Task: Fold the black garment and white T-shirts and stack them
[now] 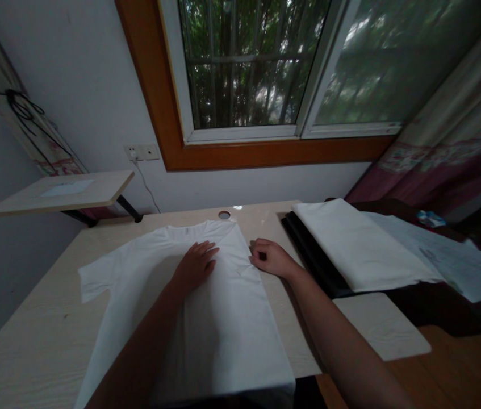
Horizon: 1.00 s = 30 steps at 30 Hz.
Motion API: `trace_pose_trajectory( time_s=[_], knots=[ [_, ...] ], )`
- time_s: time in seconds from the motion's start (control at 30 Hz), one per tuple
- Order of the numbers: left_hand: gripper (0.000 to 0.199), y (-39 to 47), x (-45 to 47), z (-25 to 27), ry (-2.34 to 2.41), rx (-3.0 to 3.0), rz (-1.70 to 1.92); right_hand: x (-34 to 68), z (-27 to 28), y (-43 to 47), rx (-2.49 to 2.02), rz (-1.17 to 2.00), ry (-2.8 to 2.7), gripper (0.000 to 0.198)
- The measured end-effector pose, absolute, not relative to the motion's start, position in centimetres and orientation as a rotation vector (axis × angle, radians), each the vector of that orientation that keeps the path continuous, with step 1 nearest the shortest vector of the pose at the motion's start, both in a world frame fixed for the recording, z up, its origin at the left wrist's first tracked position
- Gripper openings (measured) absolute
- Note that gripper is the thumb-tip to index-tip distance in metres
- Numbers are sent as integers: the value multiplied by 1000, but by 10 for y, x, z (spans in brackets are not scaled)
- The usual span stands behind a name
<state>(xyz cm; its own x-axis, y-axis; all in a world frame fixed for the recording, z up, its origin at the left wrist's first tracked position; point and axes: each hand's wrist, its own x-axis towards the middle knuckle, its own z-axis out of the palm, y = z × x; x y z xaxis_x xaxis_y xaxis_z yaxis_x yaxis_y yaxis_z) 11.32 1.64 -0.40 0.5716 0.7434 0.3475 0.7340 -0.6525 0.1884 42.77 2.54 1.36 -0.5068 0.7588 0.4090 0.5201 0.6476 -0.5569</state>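
A white T-shirt lies spread on the desk, its neckline toward the window and its bottom hem at the near edge. The sleeve on the left sticks out flat, while the one on the right is folded inward over the chest. My left hand rests open on the upper chest of the shirt, palm down with the fingers stretched out. At the shirt's right edge, by the folded sleeve, my right hand is closed in a pinch on the fabric. The fingertips there are partly hidden.
The light wooden desk has a round cable hole at the back. A raised shelf stands back left. On the right, folded white cloth lies over a black item, beside a pale sheet.
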Motion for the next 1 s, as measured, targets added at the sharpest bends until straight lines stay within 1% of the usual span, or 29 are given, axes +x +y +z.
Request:
trace_pose_trajectory(
  time_s=[0.17, 0.23, 0.4, 0.47, 0.57, 0.6, 0.8, 1.0],
  knots=[
    [41, 21, 112, -7, 1285, 2720, 759, 413, 23, 20, -864, 548, -2261, 6],
    [41, 22, 112, -7, 1285, 2702, 787, 409, 24, 18, -831, 600, -2319, 9],
    [41, 23, 112, -7, 1270, 2689, 796, 409, 22, 19, -847, 705, -2392, 26],
    [41, 24, 112, -7, 1268, 2681, 807, 410, 21, 19, -841, 732, -2394, 22],
    [42, 24, 111, -7, 1262, 2671, 798, 410, 19, 20, -815, 756, -2365, 7],
    [42, 24, 111, -7, 1260, 2669, 785, 409, 19, 20, -813, 764, -2342, 5],
    [41, 27, 110, -2, 1279, 2664, 720, 409, 20, 18, -852, 833, -2152, 9],
    [37, 33, 117, 6, 1405, 2715, 632, 408, 24, 15, -914, 909, -2032, 15]
  ],
)
